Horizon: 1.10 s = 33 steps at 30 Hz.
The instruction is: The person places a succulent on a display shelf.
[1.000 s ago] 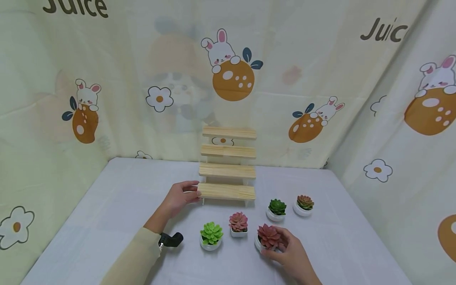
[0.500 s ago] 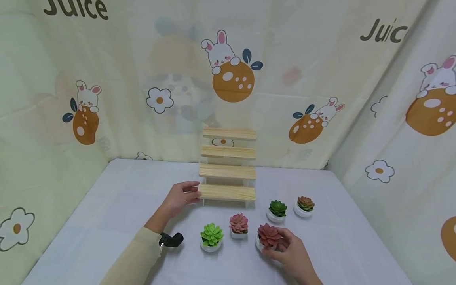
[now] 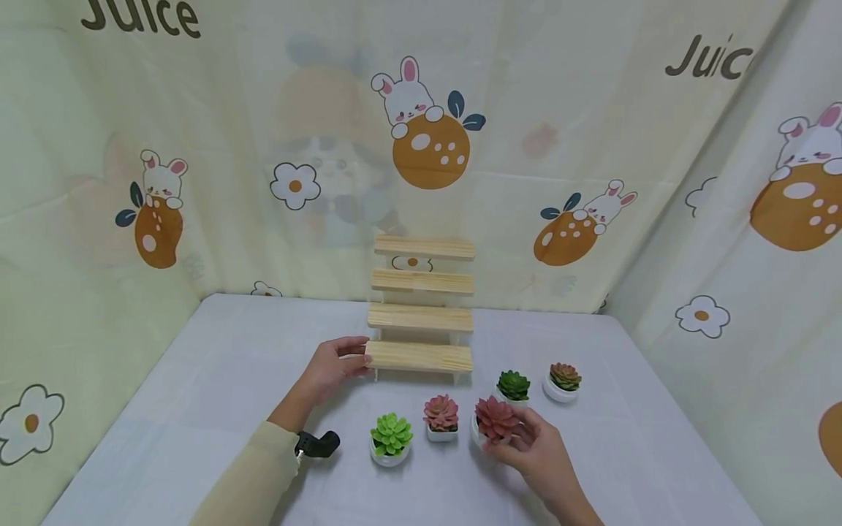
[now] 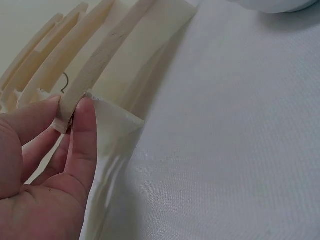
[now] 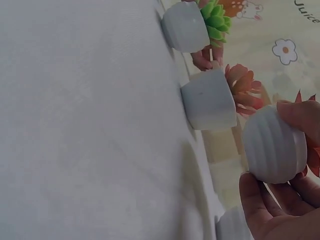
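Observation:
The left hand (image 3: 334, 369) pinches the left end of the lowest plank on a tiered wooden shelf (image 3: 419, 356); the left wrist view shows thumb and fingers on either side of the plank (image 4: 92, 65). In the right hand (image 3: 542, 451) is a potted succulent (image 3: 496, 418) with dark red leaves. Its ribbed white pot (image 5: 272, 145) is gripped between thumb and fingers and, in the right wrist view, is raised off the tablecloth. A pink succulent (image 3: 441, 413) in a squarish white pot stands just left of it. The dark green succulent (image 3: 513, 385) is partly hidden behind it.
A bright green succulent (image 3: 391, 435) in a white pot stands in front of the shelf. Farther right is a brownish succulent (image 3: 564, 378). A white cloth covers the table (image 3: 631, 467). Curtains (image 3: 500, 212) with rabbit prints enclose the back and sides.
The right hand has lifted the red succulent up off the table and slightly away from the person. The left hand keeps its hold on the shelf.

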Each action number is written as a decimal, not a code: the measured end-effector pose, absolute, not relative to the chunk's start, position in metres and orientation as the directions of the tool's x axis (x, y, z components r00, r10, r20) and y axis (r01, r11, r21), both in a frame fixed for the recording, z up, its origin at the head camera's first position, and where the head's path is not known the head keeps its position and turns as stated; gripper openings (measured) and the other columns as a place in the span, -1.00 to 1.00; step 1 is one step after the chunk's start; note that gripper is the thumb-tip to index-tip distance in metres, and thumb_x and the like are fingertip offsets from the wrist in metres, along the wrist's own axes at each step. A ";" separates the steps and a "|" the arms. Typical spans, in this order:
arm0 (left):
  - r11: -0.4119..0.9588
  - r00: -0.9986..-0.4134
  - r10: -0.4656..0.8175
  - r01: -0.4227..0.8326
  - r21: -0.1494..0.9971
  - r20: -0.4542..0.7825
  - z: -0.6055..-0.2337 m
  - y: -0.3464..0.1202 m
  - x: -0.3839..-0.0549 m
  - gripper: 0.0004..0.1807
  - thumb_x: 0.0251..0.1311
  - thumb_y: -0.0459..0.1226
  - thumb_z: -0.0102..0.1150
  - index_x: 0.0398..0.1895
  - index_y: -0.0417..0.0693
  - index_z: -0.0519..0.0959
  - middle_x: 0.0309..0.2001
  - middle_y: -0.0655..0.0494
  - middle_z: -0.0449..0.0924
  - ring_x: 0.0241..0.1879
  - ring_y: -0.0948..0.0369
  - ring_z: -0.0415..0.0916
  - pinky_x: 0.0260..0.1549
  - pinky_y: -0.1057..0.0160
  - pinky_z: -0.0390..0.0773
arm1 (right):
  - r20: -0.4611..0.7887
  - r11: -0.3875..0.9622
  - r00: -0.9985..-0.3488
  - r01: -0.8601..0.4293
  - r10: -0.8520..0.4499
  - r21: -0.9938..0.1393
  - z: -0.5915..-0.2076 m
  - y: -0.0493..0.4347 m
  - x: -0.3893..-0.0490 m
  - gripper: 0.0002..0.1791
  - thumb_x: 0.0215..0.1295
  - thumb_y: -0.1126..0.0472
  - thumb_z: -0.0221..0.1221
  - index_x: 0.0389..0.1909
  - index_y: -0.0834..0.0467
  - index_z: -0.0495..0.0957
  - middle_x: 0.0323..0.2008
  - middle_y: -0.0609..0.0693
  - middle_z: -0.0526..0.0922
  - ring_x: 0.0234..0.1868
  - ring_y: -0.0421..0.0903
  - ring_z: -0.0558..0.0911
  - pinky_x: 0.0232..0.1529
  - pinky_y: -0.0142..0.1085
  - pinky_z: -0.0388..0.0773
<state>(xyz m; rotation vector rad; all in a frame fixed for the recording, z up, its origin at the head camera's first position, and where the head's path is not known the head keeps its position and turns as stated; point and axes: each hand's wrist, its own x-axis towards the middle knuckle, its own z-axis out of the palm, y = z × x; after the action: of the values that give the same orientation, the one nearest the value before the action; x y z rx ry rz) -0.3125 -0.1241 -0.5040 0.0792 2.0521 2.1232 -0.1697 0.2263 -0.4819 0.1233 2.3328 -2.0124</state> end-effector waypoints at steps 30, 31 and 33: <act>-0.071 -0.980 0.164 -0.123 0.990 -0.110 -0.508 -0.121 -0.314 -0.47 0.30 -0.56 0.19 0.35 -0.37 0.44 0.18 -0.32 0.50 -0.09 0.14 0.66 -0.01 0.17 0.78 | 0.050 0.199 -0.998 -0.056 -0.035 -0.978 -0.438 0.199 -0.232 -0.32 0.06 0.22 0.55 0.25 0.14 0.56 0.20 0.10 0.65 0.12 -0.20 0.68 0.05 -0.47 0.70; -0.070 -0.980 0.164 -0.125 0.990 -0.112 -0.507 -0.121 -0.313 -0.47 0.29 -0.56 0.19 0.35 -0.37 0.45 0.18 -0.31 0.51 -0.10 0.15 0.66 -0.01 0.17 0.78 | 0.053 0.207 -0.998 -0.059 -0.034 -0.976 -0.437 0.198 -0.234 -0.33 0.06 0.21 0.55 0.25 0.13 0.57 0.20 0.09 0.65 0.12 -0.19 0.68 0.05 -0.48 0.69; -0.063 -0.980 0.168 -0.121 0.991 -0.109 -0.507 -0.121 -0.314 -0.47 0.29 -0.56 0.19 0.35 -0.37 0.44 0.18 -0.32 0.50 -0.10 0.15 0.66 -0.01 0.17 0.78 | 0.051 0.214 -0.998 -0.057 -0.032 -0.975 -0.434 0.196 -0.239 -0.33 0.07 0.20 0.55 0.25 0.12 0.57 0.22 0.08 0.64 0.17 -0.13 0.66 0.10 -0.46 0.68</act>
<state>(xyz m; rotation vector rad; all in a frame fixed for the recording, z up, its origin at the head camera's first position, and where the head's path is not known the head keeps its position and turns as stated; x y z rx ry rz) -0.3135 -0.1210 -0.5071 0.0521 2.0031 2.1554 -0.2386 0.1957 -0.4341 -0.0904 2.4632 -1.9800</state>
